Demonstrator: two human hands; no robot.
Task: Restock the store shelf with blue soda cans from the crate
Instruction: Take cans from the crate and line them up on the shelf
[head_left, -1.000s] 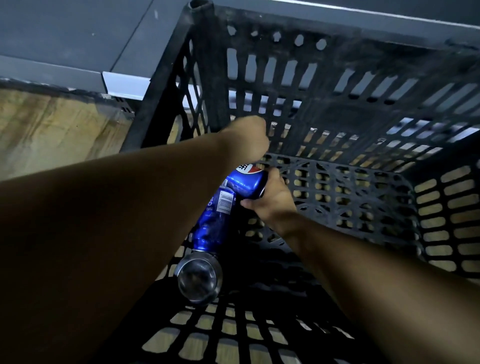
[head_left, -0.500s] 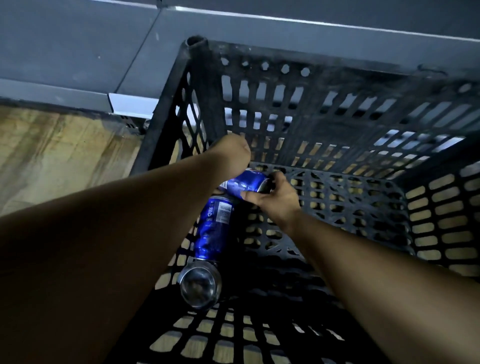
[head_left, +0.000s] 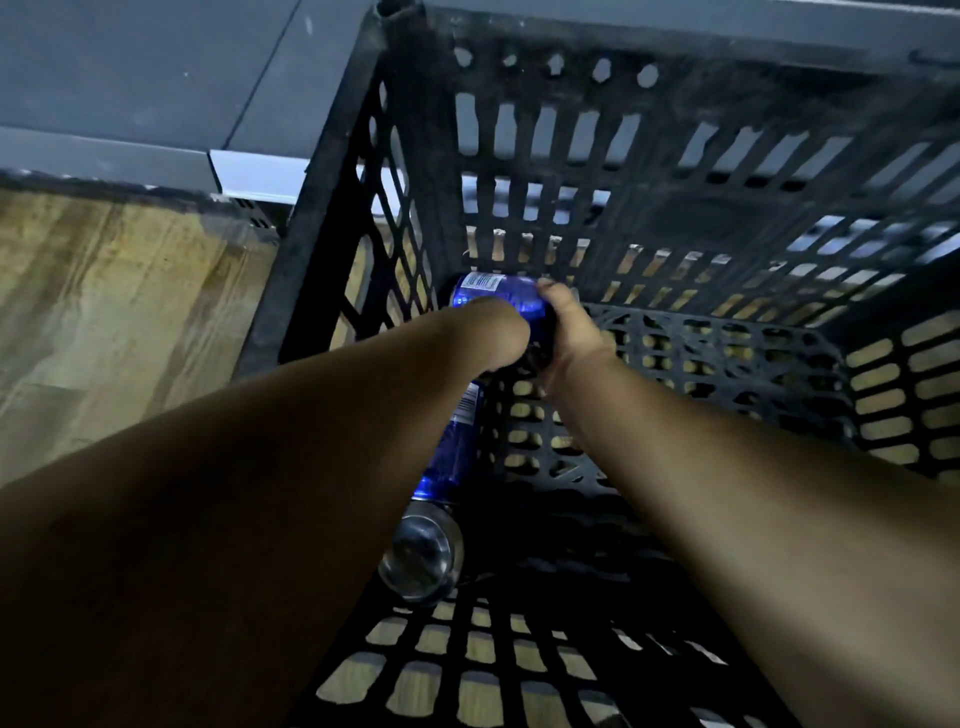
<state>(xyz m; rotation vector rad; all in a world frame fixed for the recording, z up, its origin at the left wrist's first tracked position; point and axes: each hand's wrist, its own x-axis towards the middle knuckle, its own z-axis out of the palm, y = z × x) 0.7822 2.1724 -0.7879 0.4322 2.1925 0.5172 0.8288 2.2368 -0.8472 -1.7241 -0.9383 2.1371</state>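
Observation:
A black plastic crate (head_left: 332, 218) fills the view and both my arms reach down into it. At its far left corner a blue soda can (head_left: 493, 292) lies sideways with its barcode up. My right hand (head_left: 569, 332) grips the can's right end, thumb over the top. My left hand (head_left: 496, 338) curls over the near side of the same can; its fingers are hidden behind the wrist. A second blue soda can (head_left: 451, 447) lies on the crate floor under my left forearm, its silver end (head_left: 422, 556) facing me.
The crate stands on a wooden floor (head_left: 114, 291). A grey shelf base (head_left: 156, 78) runs along the far side, with a pale strip (head_left: 254, 174) beside the crate's corner. The right part of the crate floor (head_left: 727, 364) holds nothing.
Both hands have gone further toward the crate's far left corner with the can. The can has turned, so its barcode shows instead of the logo. The second can has not moved.

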